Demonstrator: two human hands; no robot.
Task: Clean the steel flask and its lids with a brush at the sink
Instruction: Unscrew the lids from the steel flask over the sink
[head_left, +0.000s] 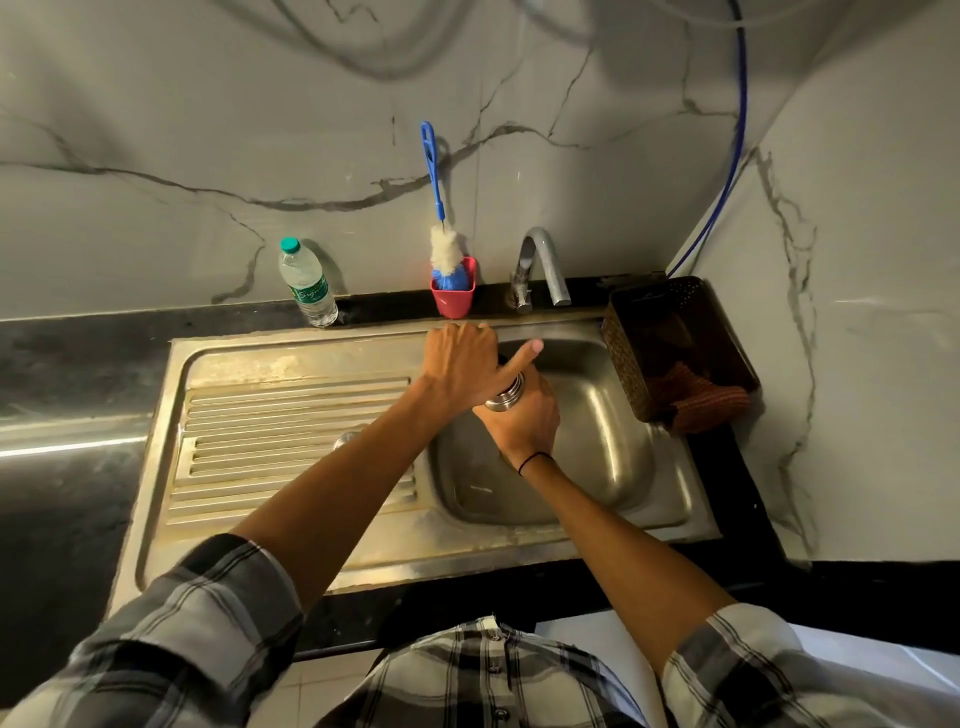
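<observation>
The steel flask (505, 397) is held over the sink basin (597, 441); only its ridged neck shows between my hands. My right hand (524, 421) grips the flask's body from below. My left hand (460, 364) covers the flask's top with fingers curled over it and the thumb stretched to the right; whatever is under the palm is hidden. The bottle brush (445, 249), with a blue handle and white bristles, stands in a red cup (453, 299) behind the sink. A small round steel piece (344, 439) lies on the drainboard, partly hidden by my left forearm.
The tap (540, 260) stands behind the basin, with no water visibly running. A plastic water bottle (309, 286) is on the black counter at the back left. A brown basket (675, 343) holding an orange cloth (701, 402) sits right of the basin. The ribbed drainboard (270, 441) lies to the left.
</observation>
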